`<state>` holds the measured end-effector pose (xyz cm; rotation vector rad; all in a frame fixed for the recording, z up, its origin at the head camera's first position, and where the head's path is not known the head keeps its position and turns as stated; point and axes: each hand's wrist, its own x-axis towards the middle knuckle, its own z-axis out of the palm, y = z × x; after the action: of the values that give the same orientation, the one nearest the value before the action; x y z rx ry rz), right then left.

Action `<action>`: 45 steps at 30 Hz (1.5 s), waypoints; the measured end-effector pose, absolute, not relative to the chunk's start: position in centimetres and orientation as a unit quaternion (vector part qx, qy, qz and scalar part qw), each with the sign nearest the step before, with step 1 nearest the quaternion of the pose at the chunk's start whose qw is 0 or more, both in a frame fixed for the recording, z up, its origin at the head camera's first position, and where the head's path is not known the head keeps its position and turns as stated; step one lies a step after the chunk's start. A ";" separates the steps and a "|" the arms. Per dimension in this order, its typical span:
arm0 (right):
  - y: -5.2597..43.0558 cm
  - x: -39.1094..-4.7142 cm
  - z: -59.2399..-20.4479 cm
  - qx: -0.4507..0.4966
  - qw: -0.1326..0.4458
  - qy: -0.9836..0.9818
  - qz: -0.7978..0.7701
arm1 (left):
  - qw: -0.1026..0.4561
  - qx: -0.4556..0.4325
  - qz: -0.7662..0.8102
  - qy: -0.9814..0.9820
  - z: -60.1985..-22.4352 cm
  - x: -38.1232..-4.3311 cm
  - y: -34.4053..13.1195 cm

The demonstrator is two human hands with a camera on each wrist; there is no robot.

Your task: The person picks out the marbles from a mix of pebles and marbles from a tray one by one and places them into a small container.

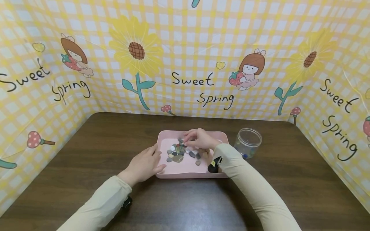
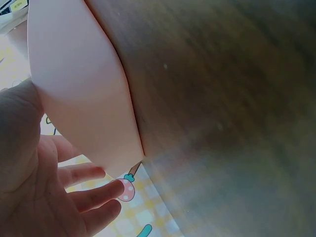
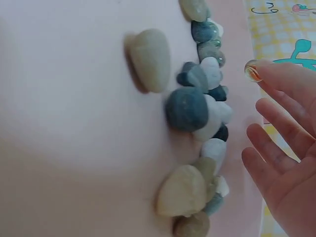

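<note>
A pink tray (image 1: 188, 175) holds several small stones (image 1: 177, 158) in grey, white and tan. Its near left corner has my left hand (image 1: 144, 163) against it, thumb at the rim and fingers fairly straight; in the left wrist view those fingers (image 2: 94, 197) spread beside the tray's outer wall. Over the stones, my right hand (image 1: 199, 138) pinches a clear glass marble (image 3: 254, 71) with an orange swirl at its fingertips. The other fingers of that hand are loosely extended in the right wrist view. The thumb's grip is partly hidden there.
Right of the tray, near my right forearm, stands an open clear jar (image 1: 248, 142) with a few marbles, one of them blue, at its bottom. Both stand on a dark wooden table (image 1: 173, 205). A yellow checked cloth (image 1: 196, 57) hangs behind and at the sides.
</note>
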<state>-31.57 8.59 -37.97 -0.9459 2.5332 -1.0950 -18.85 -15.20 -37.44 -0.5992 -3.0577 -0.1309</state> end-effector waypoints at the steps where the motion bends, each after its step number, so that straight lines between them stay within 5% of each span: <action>1: 8.6 -31.6 -37.9 -0.322 0.110 0.864 -0.372 | 0.011 -0.191 -0.042 -0.981 -37.5 -18.8 -15.2; 45: 12.6 -30.2 -34.1 -0.301 0.091 0.848 -0.426 | 0.018 -0.189 -0.049 -0.981 -37.3 -18.6 -15.1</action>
<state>-30.15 12.60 -34.07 -0.8952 2.5207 -1.2655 -18.64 -15.09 -37.27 -0.5879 -3.0453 -0.1536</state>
